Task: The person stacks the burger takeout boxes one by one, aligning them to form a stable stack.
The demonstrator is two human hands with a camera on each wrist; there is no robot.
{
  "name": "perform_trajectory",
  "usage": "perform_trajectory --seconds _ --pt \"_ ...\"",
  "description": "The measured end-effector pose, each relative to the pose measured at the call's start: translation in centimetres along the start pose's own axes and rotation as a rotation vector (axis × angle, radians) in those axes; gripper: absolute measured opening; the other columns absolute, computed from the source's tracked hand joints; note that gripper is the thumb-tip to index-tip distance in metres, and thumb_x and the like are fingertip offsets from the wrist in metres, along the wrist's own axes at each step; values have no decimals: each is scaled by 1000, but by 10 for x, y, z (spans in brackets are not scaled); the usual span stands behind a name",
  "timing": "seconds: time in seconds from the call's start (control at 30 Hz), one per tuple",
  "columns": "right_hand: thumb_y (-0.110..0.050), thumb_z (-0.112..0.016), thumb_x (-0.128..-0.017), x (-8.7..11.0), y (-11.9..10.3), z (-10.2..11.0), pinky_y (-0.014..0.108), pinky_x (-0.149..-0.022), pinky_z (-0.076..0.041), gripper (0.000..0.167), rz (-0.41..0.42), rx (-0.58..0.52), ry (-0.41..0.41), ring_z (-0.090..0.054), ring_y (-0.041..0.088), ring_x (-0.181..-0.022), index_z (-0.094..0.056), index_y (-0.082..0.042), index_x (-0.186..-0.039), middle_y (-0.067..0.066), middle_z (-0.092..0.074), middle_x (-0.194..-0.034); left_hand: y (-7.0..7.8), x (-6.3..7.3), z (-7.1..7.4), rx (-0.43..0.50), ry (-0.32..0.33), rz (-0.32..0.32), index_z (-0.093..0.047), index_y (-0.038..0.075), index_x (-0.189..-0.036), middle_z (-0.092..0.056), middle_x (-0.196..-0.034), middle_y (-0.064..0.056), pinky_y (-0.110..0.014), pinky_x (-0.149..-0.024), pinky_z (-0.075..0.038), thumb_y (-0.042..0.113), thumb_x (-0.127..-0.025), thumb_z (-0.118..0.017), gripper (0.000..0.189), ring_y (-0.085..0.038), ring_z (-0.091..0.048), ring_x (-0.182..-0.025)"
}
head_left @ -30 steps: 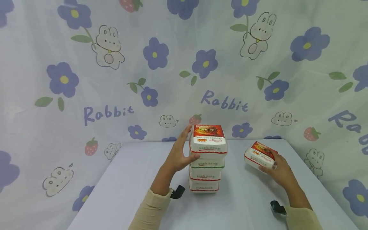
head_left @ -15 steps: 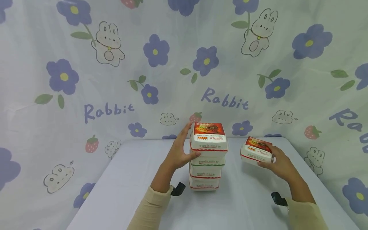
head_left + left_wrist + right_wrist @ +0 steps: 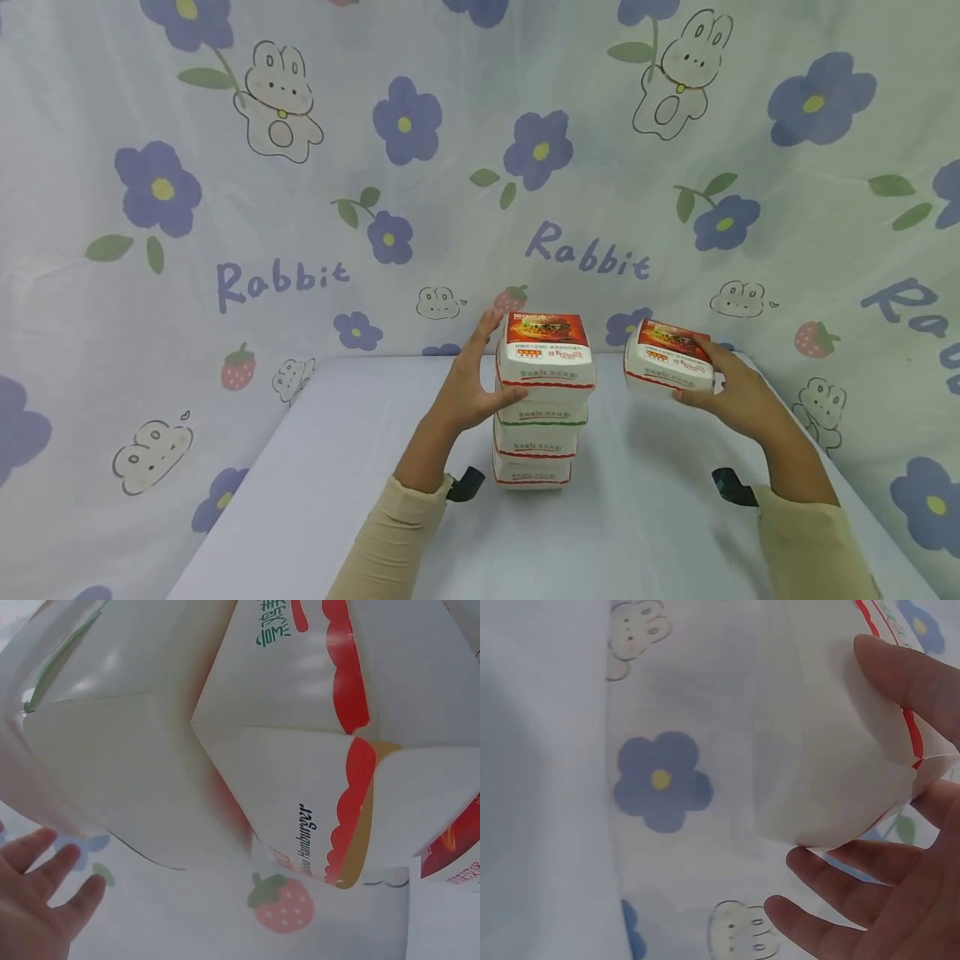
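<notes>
Several white paper burger boxes make a stack (image 3: 534, 443) near the middle of the table. Its top box (image 3: 546, 367) has a red burger picture on the lid and a red wavy edge. My left hand (image 3: 459, 398) is at the stack's left side, thumb by the front of the top box. In the left wrist view its fingers (image 3: 81, 906) are spread and fairly straight. To the right, my right hand (image 3: 738, 398) grips another burger box (image 3: 666, 364) by its right end, thumb in front. That box is raised above the table, apart from the stack.
The white table (image 3: 330, 467) has its far edge against a hanging cloth (image 3: 450, 192) printed with rabbits, flowers and strawberries. A black wrist piece (image 3: 467, 484) projects from the left sleeve, and another black piece (image 3: 733, 487) from the right one.
My right hand has lifted its burger box upward and slightly left, and the box has turned to face more squarely forward. My left hand keeps its place beside the stack. The view has tilted down slightly.
</notes>
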State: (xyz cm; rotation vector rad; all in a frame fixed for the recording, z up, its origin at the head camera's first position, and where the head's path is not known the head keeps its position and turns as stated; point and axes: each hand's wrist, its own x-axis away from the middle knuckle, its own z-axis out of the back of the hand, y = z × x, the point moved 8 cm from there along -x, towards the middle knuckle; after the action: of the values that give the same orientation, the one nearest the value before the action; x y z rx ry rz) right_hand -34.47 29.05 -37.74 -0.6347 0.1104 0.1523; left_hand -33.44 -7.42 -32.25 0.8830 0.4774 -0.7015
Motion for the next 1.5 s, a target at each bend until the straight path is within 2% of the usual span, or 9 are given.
perform_trajectory --seconds 0.2,0.5,0.7,1.0,1.27,1.5 --pt "-61 -72 -78 -2 -22 18 75 -85 -38 112 13 3 26 -33 54 -126 -6 -20 -158 29 -24 -152 0 0 -1 12 -8 5 -5 33 -157 -19 -160 5 -63 -104 -30 79 -74 -57 109 -25 -30 -141" --pt "-65 -70 -77 -14 -60 41 69 -86 -41 105 64 15 48 -40 48 -123 -7 -38 -157 24 -33 -150 3 -7 2 25 -1 -25 -7 34 -157 -23 -159 6 -63 -104 -30 77 -72 -62 110 -19 -25 -142" --pt "-66 -70 -76 -18 -82 53 66 -85 -44 104 72 0 60 -43 48 -122 -6 -41 -155 23 -37 -147 7 -11 1 40 -2 -54 -7 32 -157 -23 -158 8 -63 -104 -30 75 -73 -63 110 -18 -26 -142" --pt "-63 -72 -76 -19 -102 58 67 -86 -44 104 81 -47 61 -37 48 -129 -6 -43 -155 21 -36 -149 10 -14 1 -7 6 -42 -8 34 -157 -23 -158 8 -61 -103 -33 78 -74 -57 106 -18 -26 -142" --pt "-60 -75 -75 -18 -115 60 67 -89 -42 103 138 -95 85 -37 46 -131 -11 -44 -154 14 -36 -151 11 -13 -3 -1 0 -58 -12 33 -157 -11 -161 11 -62 -103 -32 76 -76 -58 102 -18 -24 -143" --pt "-56 -76 -77 -17 -131 55 66 -90 -43 98 194 -144 71 -37 45 -133 -15 -46 -153 9 -30 -155 9 -11 -4 -14 -2 -6 -11 37 -156 -22 -158 8 -60 -99 -38 73 -76 -60 100 -24 -34 -137"
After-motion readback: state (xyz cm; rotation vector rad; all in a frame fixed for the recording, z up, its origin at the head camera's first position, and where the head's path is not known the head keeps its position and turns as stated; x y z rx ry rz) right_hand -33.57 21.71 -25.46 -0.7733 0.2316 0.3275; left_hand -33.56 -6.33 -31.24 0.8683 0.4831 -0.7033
